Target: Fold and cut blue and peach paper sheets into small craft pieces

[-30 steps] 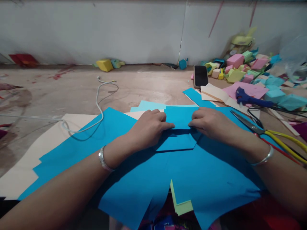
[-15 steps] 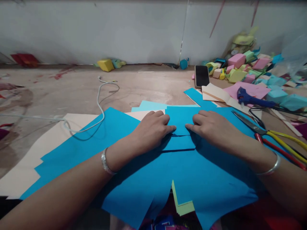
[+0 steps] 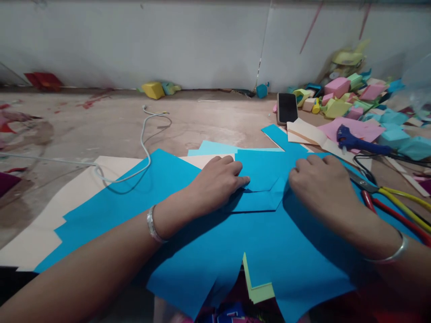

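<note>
A folded piece of blue paper (image 3: pixel 256 202) lies on larger blue sheets (image 3: pixel 256 242) in front of me. My left hand (image 3: pixel 220 181) holds down the left part of the fold, its index finger stretched along the paper and the other fingers curled. At the right end a corner flap (image 3: pixel 279 188) slants upward. Just right of that flap is my right hand (image 3: pixel 319 190), closed with the knuckles up. Its fingertips are hidden, so whether they grip anything does not show. Scissors (image 3: pixel 367 188) with red and yellow handles lie beside the right hand.
Cream sheets (image 3: pixel 81 197) and a white cable (image 3: pixel 144 148) lie at left. A phone (image 3: pixel 287 108), a blue glue gun (image 3: pixel 357 139) and a pile of folded coloured paper pieces (image 3: pixel 343 98) are at the back right. A white wall (image 3: pixel 202 45) rises behind.
My right hand has moved right, off the fold, and its index finger has curled in. The right corner of the folded paper now shows as a slanted flap. My left hand stays in place.
</note>
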Action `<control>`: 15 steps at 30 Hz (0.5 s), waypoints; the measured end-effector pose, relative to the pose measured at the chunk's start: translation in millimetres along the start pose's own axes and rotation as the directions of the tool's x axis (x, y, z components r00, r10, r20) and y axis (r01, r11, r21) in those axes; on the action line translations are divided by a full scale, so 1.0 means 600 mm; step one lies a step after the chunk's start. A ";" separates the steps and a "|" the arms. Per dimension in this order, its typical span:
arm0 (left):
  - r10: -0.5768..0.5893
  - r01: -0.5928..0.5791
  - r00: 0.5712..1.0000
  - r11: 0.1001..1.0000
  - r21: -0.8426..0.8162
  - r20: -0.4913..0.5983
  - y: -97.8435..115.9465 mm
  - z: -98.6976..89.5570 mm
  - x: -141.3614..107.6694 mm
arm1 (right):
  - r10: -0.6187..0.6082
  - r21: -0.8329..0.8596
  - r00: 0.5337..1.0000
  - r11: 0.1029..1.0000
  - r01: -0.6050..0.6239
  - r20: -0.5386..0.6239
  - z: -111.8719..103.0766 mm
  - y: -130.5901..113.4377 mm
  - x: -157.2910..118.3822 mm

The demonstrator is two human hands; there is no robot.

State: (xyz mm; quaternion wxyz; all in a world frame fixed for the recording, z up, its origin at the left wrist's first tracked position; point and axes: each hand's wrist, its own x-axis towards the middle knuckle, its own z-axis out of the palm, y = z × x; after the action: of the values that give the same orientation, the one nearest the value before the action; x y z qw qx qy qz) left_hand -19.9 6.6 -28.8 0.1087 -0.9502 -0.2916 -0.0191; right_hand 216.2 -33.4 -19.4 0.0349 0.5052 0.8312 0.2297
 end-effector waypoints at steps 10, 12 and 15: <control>-0.048 0.053 0.998 0.990 -0.130 0.041 -0.013 -0.012 -0.004 | -0.259 0.454 0.939 0.825 0.337 -0.226 0.045 -0.032 0.023; -0.058 0.066 0.996 0.990 -0.123 0.068 -0.020 -0.020 -0.009 | -0.257 0.453 0.938 0.825 0.339 -0.234 0.045 -0.029 0.022; -0.056 0.064 0.994 0.994 -0.092 0.092 -0.027 -0.027 -0.015 | -0.256 0.477 0.940 0.812 0.336 -0.227 0.041 -0.026 0.020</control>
State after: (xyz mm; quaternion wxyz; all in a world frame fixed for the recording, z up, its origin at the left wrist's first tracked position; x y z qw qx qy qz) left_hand -36.2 11.4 -10.8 0.0496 -0.9450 -0.3232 0.0061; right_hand 204.7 -20.5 -46.0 -0.1278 0.3413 0.9307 0.0316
